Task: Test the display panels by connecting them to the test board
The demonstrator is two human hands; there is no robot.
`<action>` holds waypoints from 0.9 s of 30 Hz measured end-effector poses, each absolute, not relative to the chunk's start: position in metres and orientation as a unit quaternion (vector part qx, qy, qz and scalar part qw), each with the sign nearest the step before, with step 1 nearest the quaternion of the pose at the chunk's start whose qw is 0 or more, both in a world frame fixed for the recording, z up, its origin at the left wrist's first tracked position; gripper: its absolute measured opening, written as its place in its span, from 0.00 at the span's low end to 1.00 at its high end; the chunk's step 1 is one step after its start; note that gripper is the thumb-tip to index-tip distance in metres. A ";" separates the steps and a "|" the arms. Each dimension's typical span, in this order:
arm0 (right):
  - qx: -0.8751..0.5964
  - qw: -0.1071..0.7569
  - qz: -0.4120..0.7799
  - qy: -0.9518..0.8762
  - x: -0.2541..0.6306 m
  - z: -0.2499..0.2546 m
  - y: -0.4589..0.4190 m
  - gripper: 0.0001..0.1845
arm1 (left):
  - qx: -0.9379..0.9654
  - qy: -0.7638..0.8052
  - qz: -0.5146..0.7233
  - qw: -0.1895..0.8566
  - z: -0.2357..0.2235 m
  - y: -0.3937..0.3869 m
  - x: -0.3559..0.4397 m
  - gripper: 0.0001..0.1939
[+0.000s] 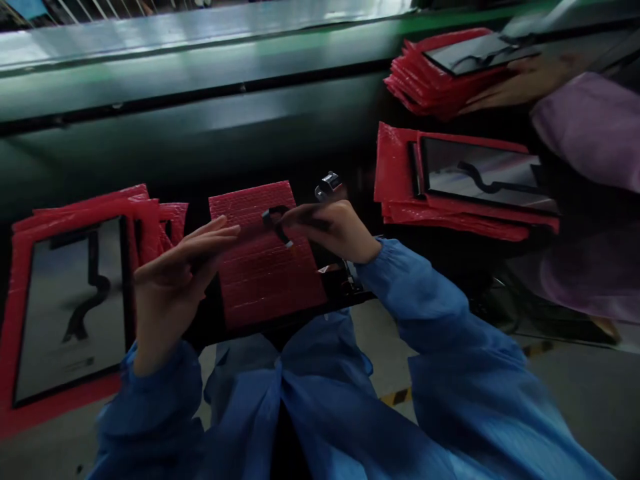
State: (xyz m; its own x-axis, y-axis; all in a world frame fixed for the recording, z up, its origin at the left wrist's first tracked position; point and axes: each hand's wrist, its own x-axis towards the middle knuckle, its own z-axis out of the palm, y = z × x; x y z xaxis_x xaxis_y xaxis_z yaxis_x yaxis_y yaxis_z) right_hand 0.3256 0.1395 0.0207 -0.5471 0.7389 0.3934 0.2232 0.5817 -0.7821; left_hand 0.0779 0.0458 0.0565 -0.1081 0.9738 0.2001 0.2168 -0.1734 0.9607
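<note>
My right hand (pixel 340 230) pinches a short black flex cable (pixel 277 227), bent into a curve with pale ends. It hangs above a red bubble-wrap sheet (pixel 270 287) on the dark work surface in front of me. My left hand (pixel 187 267) is raised over the sheet's left edge, fingers stretched out and nothing visible in them. A blurred dark streak runs between the two hands; I cannot make out what it is. To the left, a flat screen panel (pixel 50 320) with a black curved cable across its face lies on red bubble wrap.
Behind my right hand stands a small shiny object (pixel 329 185), perhaps a tape roll. At right, another panel (pixel 450 180) rests on red wrap. Farther back, a co-worker's hand (pixel 525 83) touches a panel atop a red stack (pixel 415 80). A long greenish ledge (pixel 175 120) runs behind.
</note>
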 end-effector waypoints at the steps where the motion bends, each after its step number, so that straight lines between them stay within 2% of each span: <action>1: -0.296 0.366 0.299 -0.830 0.323 0.012 0.147 0.10 | 0.641 0.511 0.467 0.330 0.053 0.051 0.072 0.12; 3: -0.301 0.333 0.227 -0.864 0.319 -0.007 0.157 0.16 | 0.775 0.495 0.327 0.220 0.041 0.058 0.061 0.20; 6: -0.326 0.253 0.140 -0.900 0.314 -0.033 0.165 0.20 | 0.825 0.535 0.162 0.083 0.011 0.064 0.051 0.24; 10: -0.331 0.173 0.052 -0.926 0.314 -0.044 0.162 0.26 | 0.819 0.567 0.083 0.007 -0.021 0.065 0.043 0.28; 14: -0.419 0.181 -0.008 -0.890 0.321 -0.042 0.151 0.34 | 0.805 0.582 0.115 0.033 -0.022 0.066 0.043 0.28; 17: -0.505 0.235 0.035 -0.829 0.327 -0.043 0.149 0.35 | 0.803 0.569 0.163 0.071 -0.013 0.072 0.060 0.26; 21: -0.516 0.281 0.116 -0.801 0.327 -0.043 0.166 0.27 | 0.847 0.492 0.143 0.139 -0.011 0.080 0.099 0.25; 25: -0.495 0.258 0.115 -0.822 0.311 -0.038 0.200 0.26 | 0.911 0.340 0.068 0.221 -0.021 0.075 0.132 0.31; 27: -0.484 0.236 0.116 -0.835 0.300 -0.036 0.216 0.18 | 0.922 0.288 0.041 0.254 -0.026 0.070 0.139 0.34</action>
